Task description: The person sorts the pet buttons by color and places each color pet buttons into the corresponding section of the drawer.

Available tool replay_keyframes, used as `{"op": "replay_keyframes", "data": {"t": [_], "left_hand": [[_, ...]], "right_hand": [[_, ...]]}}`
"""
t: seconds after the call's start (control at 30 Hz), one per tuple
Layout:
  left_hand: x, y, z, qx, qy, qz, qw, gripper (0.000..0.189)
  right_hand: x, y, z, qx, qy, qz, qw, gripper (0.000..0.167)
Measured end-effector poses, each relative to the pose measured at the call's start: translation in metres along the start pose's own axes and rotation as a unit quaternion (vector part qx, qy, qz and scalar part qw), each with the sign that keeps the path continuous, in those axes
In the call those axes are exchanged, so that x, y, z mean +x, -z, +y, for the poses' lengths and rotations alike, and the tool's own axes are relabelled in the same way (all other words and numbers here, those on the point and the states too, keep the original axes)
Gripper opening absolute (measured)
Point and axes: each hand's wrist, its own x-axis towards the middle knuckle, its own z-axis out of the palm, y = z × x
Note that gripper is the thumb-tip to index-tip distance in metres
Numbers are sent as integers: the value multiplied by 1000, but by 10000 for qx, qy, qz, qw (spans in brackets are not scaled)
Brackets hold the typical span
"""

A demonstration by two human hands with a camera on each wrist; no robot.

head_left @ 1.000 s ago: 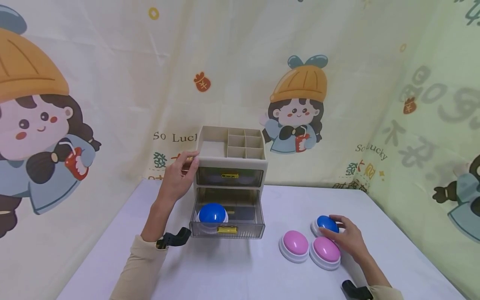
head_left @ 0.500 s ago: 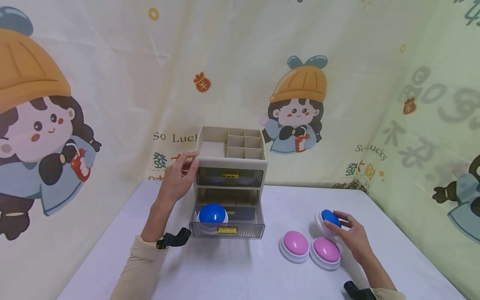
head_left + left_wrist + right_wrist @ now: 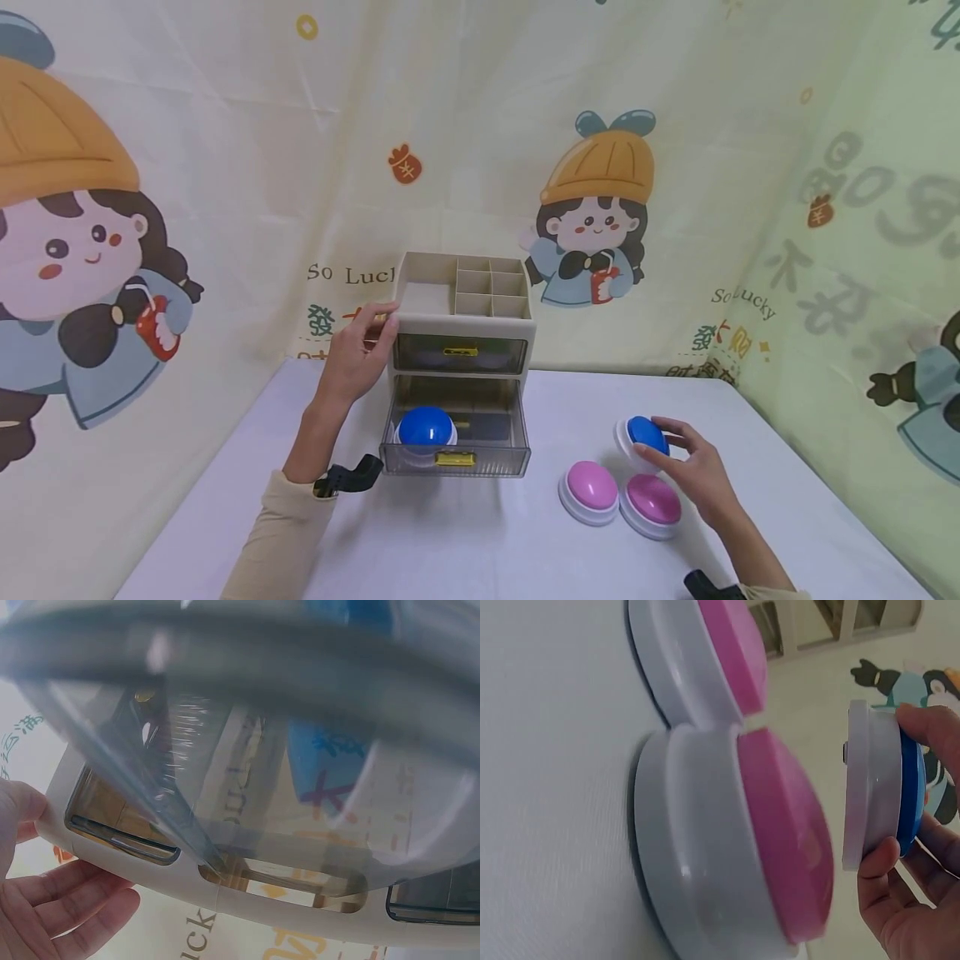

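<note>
My left hand (image 3: pixel 352 354) holds the upper left side of a small cream drawer cabinet (image 3: pixel 465 327), thumb at the front and fingers along the side. Its lower smoky drawer (image 3: pixel 495 462) is pulled out, with a blue-topped push button (image 3: pixel 425 427) sitting in its left part. My right hand (image 3: pixel 697 471) grips another blue-topped button (image 3: pixel 647 437) by its edge. In the right wrist view that white-based button (image 3: pixel 881 787) is tilted and raised off the table. Two pink-topped buttons, a left one (image 3: pixel 591 492) and a right one (image 3: pixel 651 505), stand side by side just below it.
The cabinet's upper drawer (image 3: pixel 491 357) is closed. An open divided tray (image 3: pixel 427 292) forms the cabinet top. A white cloth covers the table (image 3: pixel 480 550), and a printed curtain (image 3: pixel 465 100) hangs behind and at both sides.
My right hand has lifted the blue-topped button off the table, tilted it and shifted it slightly left. The left hand and cabinet have stayed put.
</note>
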Motion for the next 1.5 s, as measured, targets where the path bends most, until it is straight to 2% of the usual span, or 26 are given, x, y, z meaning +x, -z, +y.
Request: {"op": "replay_keyframes", "data": {"t": [0.23, 0.67, 0.9, 1.5], "left_hand": [[0, 1, 1, 40, -17, 12, 10000, 42], [0, 1, 1, 11, 0, -16, 10000, 42], [0, 1, 1, 11, -14, -5, 10000, 42], [-1, 0, 1, 36, -6, -3, 10000, 42]], "right_hand": [[-11, -4, -16, -53, 504, -47, 9987, 77], [-15, -8, -35, 191, 1072, -48, 9940, 70], [-17, -15, -50, 357, 1297, -112, 9908, 68], [-34, -31, -80, 360, 1925, -247, 9803, 68]]}}
